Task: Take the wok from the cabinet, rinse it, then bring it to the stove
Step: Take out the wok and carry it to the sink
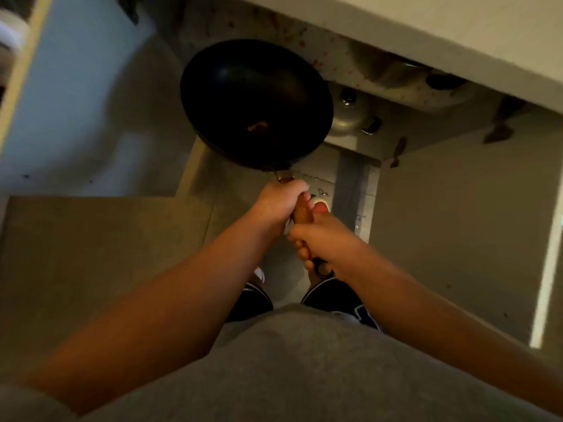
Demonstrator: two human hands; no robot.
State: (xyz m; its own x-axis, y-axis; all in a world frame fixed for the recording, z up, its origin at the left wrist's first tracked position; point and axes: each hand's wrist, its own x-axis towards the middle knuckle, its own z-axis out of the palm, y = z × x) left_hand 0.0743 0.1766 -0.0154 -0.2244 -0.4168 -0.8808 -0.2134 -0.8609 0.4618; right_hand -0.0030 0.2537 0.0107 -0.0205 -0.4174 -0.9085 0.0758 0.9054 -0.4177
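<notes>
A round black wok (pixel 254 102) with a wooden handle (pixel 300 213) hangs in the air in front of me, its bowl facing up, with a small orange mark inside near the handle side. My left hand (pixel 280 204) is wrapped around the upper part of the handle, close to the bowl. My right hand (pixel 323 243) grips the lower end of the handle, where a dark hanging loop sticks out. The wok is just outside the open cabinet (pixel 359 65) under the counter.
A metal pot lid (pixel 350 117) and other cookware (pixel 402 71) lie inside the cabinet. An open cabinet door (pixel 97 254) stands at the left, another door panel (pixel 457 223) at the right. The white counter edge (pixel 426 28) runs overhead. My feet are on the floor below.
</notes>
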